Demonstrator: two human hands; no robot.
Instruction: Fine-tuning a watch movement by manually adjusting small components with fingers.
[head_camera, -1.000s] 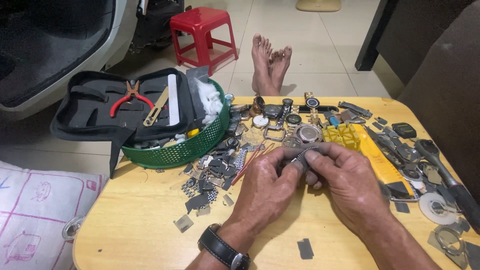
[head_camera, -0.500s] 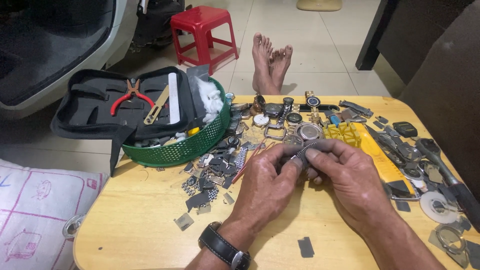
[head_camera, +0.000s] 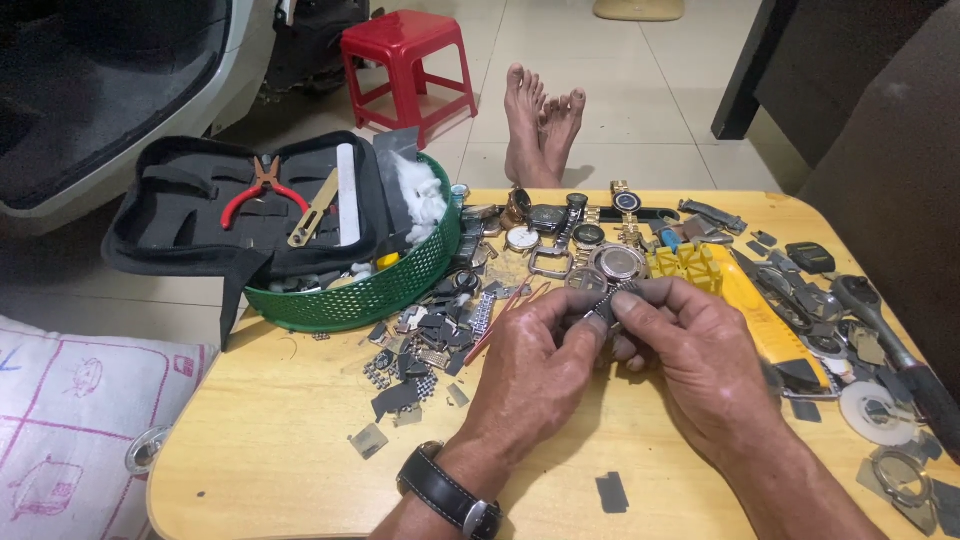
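Together: both hands are pinching one small grey metal watch part (head_camera: 607, 300) above the middle of the table (head_camera: 280, 420).
Left hand (head_camera: 530, 375): its grip is pressing on the part's left end.
Right hand (head_camera: 695, 345): its grip is pressing on the right end.
Far edge: watches (head_camera: 585, 235) are lying beside a green basket (head_camera: 370, 295).

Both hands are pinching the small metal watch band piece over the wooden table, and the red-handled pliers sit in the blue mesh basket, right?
Not quite. The head view shows the round mesh basket is green, not blue. Otherwise yes: the left hand and right hand pinch the small metal watch band piece over the wooden table.
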